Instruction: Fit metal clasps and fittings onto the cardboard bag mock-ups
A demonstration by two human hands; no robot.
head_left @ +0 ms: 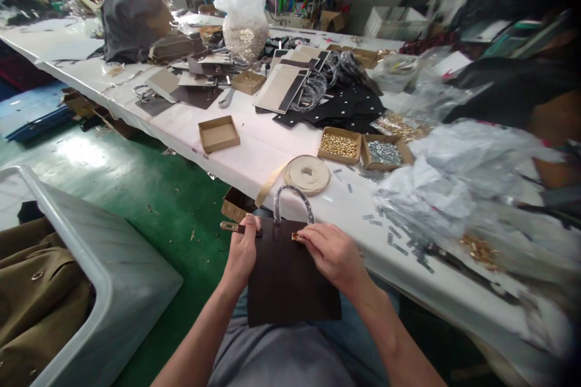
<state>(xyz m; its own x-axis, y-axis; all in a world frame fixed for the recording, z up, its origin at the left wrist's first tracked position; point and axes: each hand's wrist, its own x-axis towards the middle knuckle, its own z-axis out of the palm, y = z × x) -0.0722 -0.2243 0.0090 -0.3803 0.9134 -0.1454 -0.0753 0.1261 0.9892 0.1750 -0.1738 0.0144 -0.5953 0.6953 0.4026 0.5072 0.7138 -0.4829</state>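
A dark brown bag panel (290, 284) lies over my lap against the table edge. Its arched handle (293, 190) is wrapped in clear plastic. My left hand (244, 248) is closed on the panel's upper left edge and on a short brown strap, whose gold metal end plate (228, 226) sticks out to the left. Near the panel's top right, the fingers of my right hand (333, 251) pinch a small gold metal fitting (295, 236) against the panel. The fingertips partly hide this fitting.
On the white table (258, 127) beyond are a tape roll (307, 174), a cardboard tray (219, 134), a box of gold fittings (339, 145) and a box of silver washers (384, 152). Loose metal plates (397, 239) lie right. A grey bin (122, 290) stands left.
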